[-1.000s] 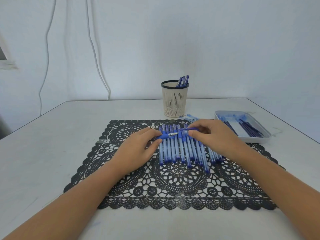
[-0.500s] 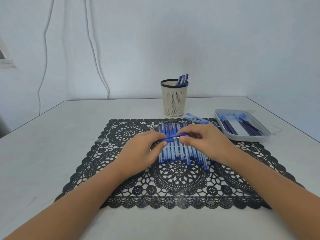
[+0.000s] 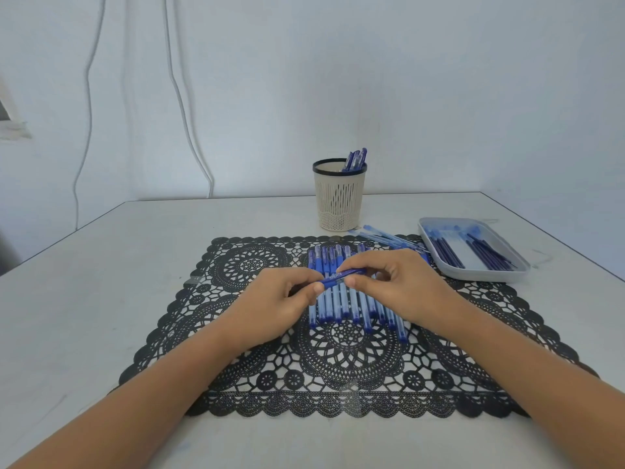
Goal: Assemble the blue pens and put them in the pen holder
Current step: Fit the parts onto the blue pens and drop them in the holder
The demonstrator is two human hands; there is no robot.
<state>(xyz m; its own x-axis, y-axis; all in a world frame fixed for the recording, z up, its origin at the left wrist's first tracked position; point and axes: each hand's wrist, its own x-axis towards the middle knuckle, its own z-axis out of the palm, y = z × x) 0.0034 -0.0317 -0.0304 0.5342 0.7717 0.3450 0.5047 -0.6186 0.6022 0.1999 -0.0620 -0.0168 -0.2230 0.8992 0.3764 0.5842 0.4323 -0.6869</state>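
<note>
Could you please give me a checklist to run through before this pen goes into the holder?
1. Pen held by both: ok, left grip and right grip pinch the held pen.
2. Pen fully assembled: cannot tell, fingers cover its ends.
3. Pen holder upright: ok.
4. Room in holder: ok, the stored pens fill only its right side.
5. Way to holder: ok, only the flat row of pens lies between.

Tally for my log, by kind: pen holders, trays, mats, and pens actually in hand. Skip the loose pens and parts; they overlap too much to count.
pen holder: 1
tray: 1
lace mat: 1
pen pinched between left hand and right hand: 1
Total: 4
</note>
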